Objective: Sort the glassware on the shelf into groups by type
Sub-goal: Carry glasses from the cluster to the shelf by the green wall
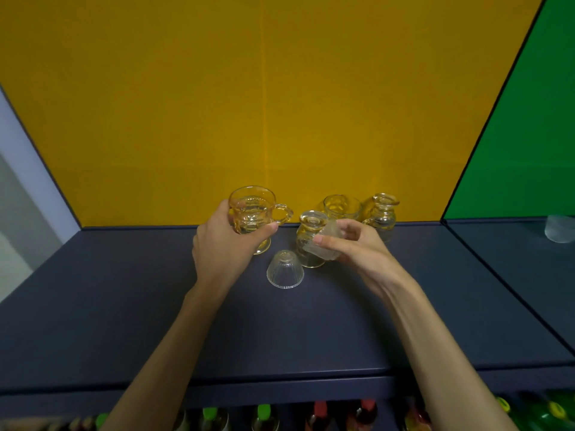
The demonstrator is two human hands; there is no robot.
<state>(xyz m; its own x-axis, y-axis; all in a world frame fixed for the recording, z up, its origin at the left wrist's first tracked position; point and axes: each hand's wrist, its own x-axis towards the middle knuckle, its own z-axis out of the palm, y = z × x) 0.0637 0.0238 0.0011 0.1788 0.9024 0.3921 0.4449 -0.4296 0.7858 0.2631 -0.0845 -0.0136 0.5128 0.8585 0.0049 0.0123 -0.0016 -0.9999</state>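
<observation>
Carefully, we held a mug [253,213] in our left hand [224,244] and a small ribbed glass [323,242] in our right hand [354,248]; bumping the upside-down mug [309,239] just beside it could break both.

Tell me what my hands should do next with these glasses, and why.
Probably set the small ribbed glass in your right hand down beside the upturned ribbed glass, since they look alike. Your left hand grips a handled mug, which matches the mugs behind.
</observation>
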